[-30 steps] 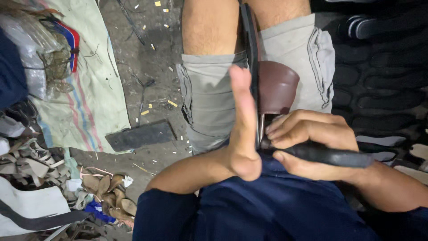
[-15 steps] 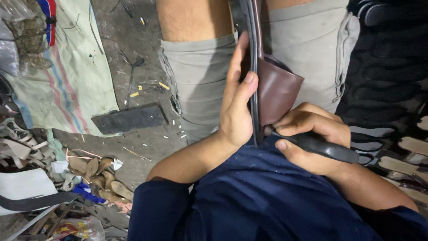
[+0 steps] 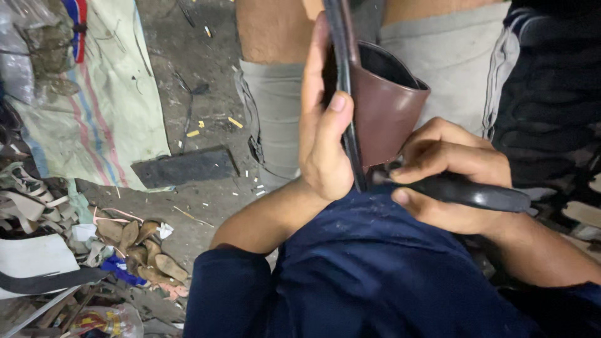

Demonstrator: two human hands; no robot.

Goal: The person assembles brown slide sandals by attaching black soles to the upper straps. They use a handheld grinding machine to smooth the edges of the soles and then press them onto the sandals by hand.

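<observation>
Two hands worked on one brown leather shoe upper (image 3: 385,112), which stood in front of the person's chest, above the lap and between the knees. The upper was a smooth reddish-brown piece curved into a cup, its dark inner lining showing at the open top. Along its left edge ran a thin black sole edge (image 3: 343,75), long and narrow, rising out of the top of the view.

The left hand (image 3: 322,138) was closed about that edge: the palm lay flat against the left side, the fingers reached upward, and the thumb was folded across the black strip, pinning it against the leather. The right hand (image 3: 447,175) was wrapped tightly around the black handle of a hand tool (image 3: 466,191), whose handle lay along the fingers and pointed to the right. The tool's working end met the bottom corner of the upper, just beside the left palm; the tip itself was too hidden to make out.

On the dirt floor to the left lay a dark rubber slab (image 3: 181,166), a striped woven sack (image 3: 94,106), and a heap of tan sole cut-outs (image 3: 141,250).
</observation>
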